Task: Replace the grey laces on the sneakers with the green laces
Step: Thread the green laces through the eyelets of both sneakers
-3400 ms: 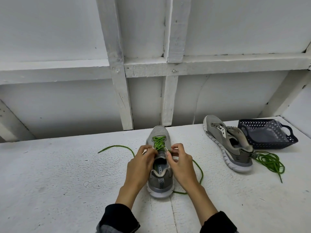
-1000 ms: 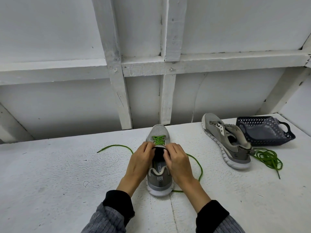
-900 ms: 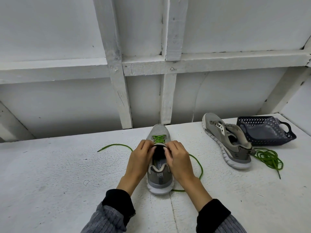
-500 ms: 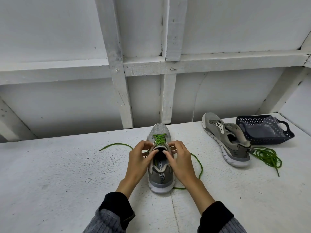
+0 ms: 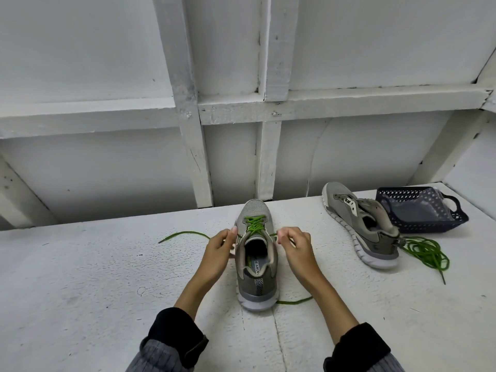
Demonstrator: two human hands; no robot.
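Note:
A grey sneaker (image 5: 257,283) stands upright in front of me, toe pointing away, with a green lace (image 5: 254,224) crossed through its lower eyelets. My left hand (image 5: 218,251) pinches the lace strand at the sneaker's left side. My right hand (image 5: 295,247) pinches the other strand at the right side. The lace's loose ends trail on the table, one to the left (image 5: 182,234) and one behind the heel (image 5: 294,301). A second grey sneaker (image 5: 361,226) lies tilted on its side to the right, unlaced, with a bundled green lace (image 5: 424,252) beside its heel.
A dark perforated plastic basket (image 5: 421,210) sits at the far right, behind the second sneaker. The white textured table (image 5: 80,277) meets a white framed wall at the back. Its right edge runs near the basket.
My hands have moved apart from over the sneaker's opening to either side of it, each drawing a lace strand outward. The tongue and opening now show between them.

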